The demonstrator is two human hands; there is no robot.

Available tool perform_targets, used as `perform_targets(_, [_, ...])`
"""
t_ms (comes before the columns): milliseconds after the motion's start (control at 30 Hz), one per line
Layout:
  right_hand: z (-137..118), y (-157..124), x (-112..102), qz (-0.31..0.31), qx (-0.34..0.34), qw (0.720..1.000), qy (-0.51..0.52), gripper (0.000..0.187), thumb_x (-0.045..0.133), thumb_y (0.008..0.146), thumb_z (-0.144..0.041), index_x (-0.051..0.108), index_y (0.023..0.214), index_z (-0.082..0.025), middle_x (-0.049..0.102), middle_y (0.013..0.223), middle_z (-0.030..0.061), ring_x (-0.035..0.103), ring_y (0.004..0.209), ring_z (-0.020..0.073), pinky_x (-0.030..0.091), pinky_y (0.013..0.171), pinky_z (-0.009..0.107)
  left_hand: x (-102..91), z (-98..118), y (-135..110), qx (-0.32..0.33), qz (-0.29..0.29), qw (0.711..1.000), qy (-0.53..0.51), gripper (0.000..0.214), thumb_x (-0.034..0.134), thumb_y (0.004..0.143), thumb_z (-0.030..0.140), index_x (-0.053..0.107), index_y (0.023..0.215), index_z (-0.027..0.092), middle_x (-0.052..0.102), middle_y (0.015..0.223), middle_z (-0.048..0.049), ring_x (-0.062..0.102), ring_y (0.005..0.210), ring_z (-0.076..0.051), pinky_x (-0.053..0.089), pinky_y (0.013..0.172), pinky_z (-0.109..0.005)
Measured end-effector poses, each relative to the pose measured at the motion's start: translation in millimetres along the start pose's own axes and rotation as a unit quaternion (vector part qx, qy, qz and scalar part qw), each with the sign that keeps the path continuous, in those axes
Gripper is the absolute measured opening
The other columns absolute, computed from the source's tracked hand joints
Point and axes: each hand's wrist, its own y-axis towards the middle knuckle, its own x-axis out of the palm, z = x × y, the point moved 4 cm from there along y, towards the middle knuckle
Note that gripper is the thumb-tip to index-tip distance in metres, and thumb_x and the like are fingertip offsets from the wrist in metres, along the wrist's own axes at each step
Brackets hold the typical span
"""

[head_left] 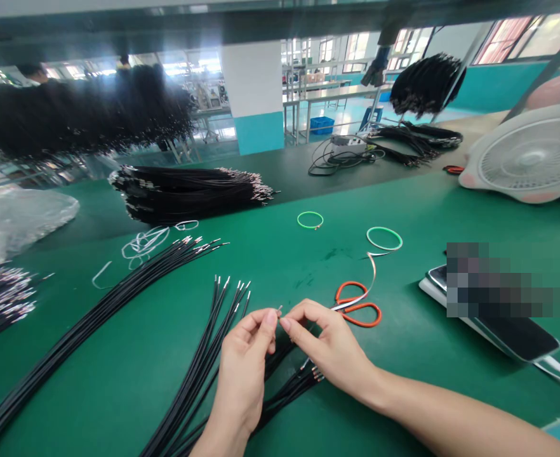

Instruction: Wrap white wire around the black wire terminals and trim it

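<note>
My left hand [244,365] is closed in a pinch on a thin black cable, whose small bare tip [280,309] shows between thumb and forefinger. From the right, my right hand [330,343] pinches at that same tip; the fingers hide most of it. Loose black cables [204,355] with pale metal ends lie left of my left hand. More black cables [289,387] with copper-coloured ends pass beneath both hands. Just beyond my right hand rest orange-handled scissors [378,314], their blades partly hidden.
Beyond the hands lie two green rings [310,212] [385,228] and white ties [146,242]. A long cable bundle [94,324] and a thick stack [189,193] are at left. On the right are a phone [513,333] and a white fan [530,155].
</note>
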Motion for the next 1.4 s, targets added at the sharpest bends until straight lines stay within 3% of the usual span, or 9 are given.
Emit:
perform_targets(200, [0, 1, 0, 0.010, 0.013, 1.000, -0.001, 0.024, 0.057, 0.089, -0.034, 0.064, 0.075, -0.015, 0.061, 0.073, 0.0024, 0.054, 0.071, 0.0138, 0.041, 0.071, 0.027, -3.7, 0, 1, 0.012, -0.014, 1.000, -0.002, 0.036, 0.066, 0.081, 0.043, 0.067, 0.104, 0.015, 0.061, 0.099, -0.0047, 0.046, 0.074, -0.008, 0.040, 0.068, -0.021])
perform_targets(500, [-8, -1, 1, 0.011, -0.045, 0.998, -0.038, 0.020, 0.059, 0.088, -0.023, 0.062, 0.070, -0.017, 0.062, 0.073, -0.0001, 0.055, 0.073, 0.0130, 0.037, 0.077, 0.028, -1.6, -4, 4, -0.031, 0.002, 0.999, -0.031, 0.029, 0.073, 0.075, 0.039, 0.066, 0.087, 0.013, 0.059, 0.085, -0.0009, 0.038, 0.062, -0.004, 0.035, 0.059, -0.016])
perform_targets(633, [-4, 0, 1, 0.006, -0.022, 0.999, -0.040, 0.021, 0.057, 0.089, -0.026, 0.062, 0.071, -0.016, 0.062, 0.074, 0.0012, 0.055, 0.073, 0.0139, 0.038, 0.075, 0.028, -1.2, -2, 1, -0.045, -0.015, 0.997, -0.064, 0.030, 0.071, 0.078, 0.038, 0.067, 0.093, 0.013, 0.060, 0.088, -0.0023, 0.043, 0.065, -0.005, 0.040, 0.065, -0.016])
perform_targets(733, [-1, 0, 1, 0.011, -0.004, 0.999, -0.046, 0.023, 0.056, 0.090, -0.030, 0.063, 0.073, -0.016, 0.061, 0.073, 0.0023, 0.055, 0.072, 0.0147, 0.039, 0.072, 0.028, -3.0, -1, 1, -0.013, -0.024, 0.999, -0.024, 0.036, 0.069, 0.079, 0.038, 0.065, 0.107, 0.015, 0.062, 0.096, -0.0048, 0.051, 0.072, -0.007, 0.045, 0.070, -0.018])
perform_targets(800, [-2, -1, 0, 0.017, -0.012, 0.998, -0.057, 0.022, 0.056, 0.089, -0.030, 0.063, 0.073, -0.017, 0.061, 0.072, 0.0023, 0.054, 0.072, 0.0147, 0.039, 0.072, 0.028, -5.7, -2, 2, 0.025, -0.007, 0.999, 0.030, 0.038, 0.070, 0.077, 0.037, 0.064, 0.106, 0.014, 0.063, 0.098, -0.0066, 0.054, 0.075, -0.010, 0.047, 0.070, -0.020])
perform_targets(1133, [-10, -3, 1, 0.029, -0.066, 0.990, -0.121, 0.022, 0.056, 0.089, -0.025, 0.058, 0.068, -0.017, 0.058, 0.067, 0.0005, 0.051, 0.067, 0.0130, 0.034, 0.076, 0.031, -5.1, -11, 0, 0.052, 0.011, 0.993, 0.109, 0.039, 0.062, 0.081, 0.048, 0.062, 0.092, 0.011, 0.055, 0.068, -0.0019, 0.050, 0.059, -0.010, 0.043, 0.055, -0.021])
perform_targets(1400, [-12, -4, 2, 0.020, -0.066, 0.989, -0.128, 0.023, 0.054, 0.091, -0.027, 0.057, 0.070, -0.017, 0.058, 0.070, 0.0013, 0.050, 0.069, 0.0135, 0.035, 0.078, 0.031, -2.0, -8, -6, 0.019, 0.009, 0.997, 0.075, 0.039, 0.063, 0.080, 0.050, 0.060, 0.088, 0.012, 0.052, 0.064, 0.0010, 0.042, 0.052, -0.007, 0.036, 0.049, -0.019])
